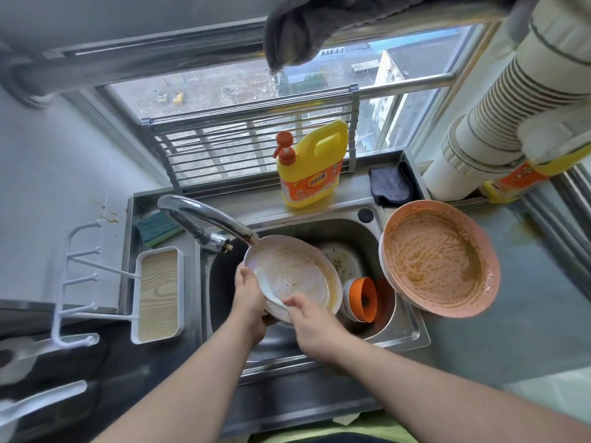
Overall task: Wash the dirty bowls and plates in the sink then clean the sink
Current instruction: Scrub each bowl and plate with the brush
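Left grip [248,290]: the hand grasps the white plate [292,276] at its left rim, thumb over the edge and fingers curled behind, holding it tilted over the sink [399,330] just under the faucet [208,220] spout. Right grip [311,318]: the hand rests at the lower edge of the same plate with its fingers touching the inner face; motion blur prevents telling whether they pinch anything. The plate face carries streaks of orange-brown residue. Inside the basin, behind and to the right of the held plate, lies a second white dish [343,260] with dark specks, and beside it stands a stack of small bowls [359,298], the visible one orange inside. A stack of large plates [439,259] sits on the right rim of the sink, the top one pink and coated with orange-brown sauce. On the steel surface [256,203] behind the basin stands a yellow detergent bottle [310,167] with an orange pump; a dark cloth [390,185] lies to its right near the window. A green-and-yellow sponge [158,228] lies at the left rear corner, near the faucet base. A white tray [158,295] with a wood-grain bottom rests to the left of the sink.
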Demonstrator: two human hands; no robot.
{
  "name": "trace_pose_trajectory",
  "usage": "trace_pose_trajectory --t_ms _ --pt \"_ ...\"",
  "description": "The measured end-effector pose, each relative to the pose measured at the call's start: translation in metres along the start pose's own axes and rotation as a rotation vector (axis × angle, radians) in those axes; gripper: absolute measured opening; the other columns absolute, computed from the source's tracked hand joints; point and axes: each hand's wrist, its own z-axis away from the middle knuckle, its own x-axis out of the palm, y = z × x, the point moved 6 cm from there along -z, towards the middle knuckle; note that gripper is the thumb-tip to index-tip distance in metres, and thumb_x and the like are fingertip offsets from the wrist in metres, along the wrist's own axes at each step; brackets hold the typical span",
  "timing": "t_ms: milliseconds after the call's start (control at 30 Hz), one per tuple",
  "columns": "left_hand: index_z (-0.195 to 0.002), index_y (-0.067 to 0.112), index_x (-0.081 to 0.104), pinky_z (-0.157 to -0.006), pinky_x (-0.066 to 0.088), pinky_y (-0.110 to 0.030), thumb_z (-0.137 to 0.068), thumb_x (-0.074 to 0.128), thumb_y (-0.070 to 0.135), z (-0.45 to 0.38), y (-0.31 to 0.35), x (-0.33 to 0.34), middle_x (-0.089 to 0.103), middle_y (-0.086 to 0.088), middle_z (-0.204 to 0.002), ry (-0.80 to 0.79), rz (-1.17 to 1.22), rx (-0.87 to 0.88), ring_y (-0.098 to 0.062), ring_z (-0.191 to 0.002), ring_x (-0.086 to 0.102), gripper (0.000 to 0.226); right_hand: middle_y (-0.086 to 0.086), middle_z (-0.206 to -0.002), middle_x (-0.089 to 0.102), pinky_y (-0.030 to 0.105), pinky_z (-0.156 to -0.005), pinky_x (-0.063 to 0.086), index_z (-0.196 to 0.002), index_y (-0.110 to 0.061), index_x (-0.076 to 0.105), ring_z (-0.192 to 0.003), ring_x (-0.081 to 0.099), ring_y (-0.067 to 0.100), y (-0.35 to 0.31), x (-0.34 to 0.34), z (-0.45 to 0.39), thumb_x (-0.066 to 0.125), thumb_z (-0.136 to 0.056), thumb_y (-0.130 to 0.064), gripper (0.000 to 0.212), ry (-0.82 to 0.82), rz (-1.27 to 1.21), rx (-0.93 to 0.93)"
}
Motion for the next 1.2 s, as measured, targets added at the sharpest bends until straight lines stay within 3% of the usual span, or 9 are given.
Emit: trace_pose_trajectory --t_ms 167,400,533,633,767,900,967,1100,1200 --pt "-0.131 0.053 0.055 -0.070 0.062 -0.053 -0.116 0.029 0.037 0.010 -0.011 0.011 0.071 -0.005 -0.126 -0.087 -0.002 0.130 -0.038 -0.110 0.071 0.034 0.009 -0.104 0.063 0.029 -0.055 0.039 -0.111 -0.046 0.054 -0.073 0.053 0.023 -0.010 -0.023 -0.038 0.034 -0.105 -0.041 0.022 0.174 -0.274 0.181" --pt "-0.136 0.055 0.047 -0.079 0.062 -0.054 -0.115 0.023 0.047 0.010 0.006 0.002 0.068 -0.001 -0.124 -0.045 0.019 0.111 -0.032 -0.106 0.070 0.033 0.003 -0.104 0.066 0.033 -0.063 0.048 -0.119 -0.040 0.056 -0.085 0.063 0.023 -0.020 0.008 0.005 0.035 -0.106 -0.034 0.025 0.046 -0.288 0.130" --pt "-0.134 0.053 0.053 -0.079 0.062 -0.061 -0.116 0.027 0.034 0.019 -0.004 0.009 0.072 0.001 -0.123 -0.103 -0.032 0.205 -0.034 -0.112 0.072 0.036 0.010 -0.103 0.059 0.028 -0.048 0.035 -0.121 -0.043 0.051 -0.070 0.048 0.021 -0.016 -0.027 -0.045 0.029 -0.106 -0.034 0.028 0.166 -0.349 0.249" --pt "-0.132 0.057 0.050 -0.067 0.062 -0.052 -0.115 0.030 0.044 0.014 0.003 0.008 0.070 0.000 -0.122 -0.048 -0.053 0.197 -0.035 -0.107 0.071 0.030 0.010 -0.098 0.061 0.027 -0.047 0.035 -0.114 -0.042 0.051 -0.066 0.051 0.020 -0.017 -0.012 -0.024 0.034 -0.106 -0.035 0.020 0.060 -0.323 0.222" --pt "-0.122 0.056 0.054 -0.080 0.059 -0.040 -0.116 0.028 0.036 -0.001 0.013 -0.011 0.068 0.004 -0.120 0.037 -0.066 0.245 -0.020 -0.104 0.068 0.033 0.006 -0.093 0.064 0.027 -0.049 0.041 -0.119 -0.045 0.053 -0.062 0.055 0.019 -0.016 0.013 0.023 0.032 -0.107 -0.033 0.027 -0.050 -0.216 0.154" --pt "-0.123 0.050 0.063 -0.087 0.060 -0.047 -0.113 0.038 0.020 0.013 0.005 0.001 0.076 -0.003 -0.113 -0.034 -0.040 0.318 -0.024 -0.103 0.073 0.041 0.009 -0.099 0.060 0.030 -0.055 0.042 -0.124 -0.039 0.053 -0.072 0.053 0.021 -0.021 -0.014 -0.026 0.032 -0.107 -0.030 0.029 0.096 -0.252 0.185" --pt "-0.131 0.048 0.058 -0.080 0.060 -0.044 -0.115 0.032 0.025 0.014 0.006 0.008 0.075 -0.003 -0.117 -0.011 0.006 0.319 -0.024 -0.102 0.073 0.039 0.009 -0.102 0.062 0.032 -0.059 0.044 -0.124 -0.040 0.053 -0.076 0.057 0.022 -0.028 -0.015 -0.032 0.033 -0.106 -0.032 0.028 0.104 -0.239 0.181" --pt "-0.150 0.048 0.043 -0.097 0.056 -0.049 -0.116 0.026 0.030 -0.007 0.015 -0.011 0.057 -0.005 -0.146 0.118 0.145 0.232 -0.031 -0.125 0.062 0.042 0.003 -0.096 0.063 0.028 -0.056 0.044 -0.125 -0.041 0.054 -0.069 0.057 0.018 -0.027 0.006 0.012 0.036 -0.107 -0.033 0.027 -0.067 -0.111 0.074" --pt "-0.152 0.040 0.045 -0.090 0.057 -0.041 -0.117 0.022 0.032 -0.005 0.007 -0.014 0.062 -0.007 -0.140 0.079 0.129 0.248 -0.025 -0.116 0.066 0.042 0.010 -0.099 0.063 0.028 -0.049 0.043 -0.126 -0.045 0.051 -0.065 0.057 0.024 -0.026 -0.001 0.005 0.033 -0.106 -0.034 0.029 -0.082 -0.091 0.094"
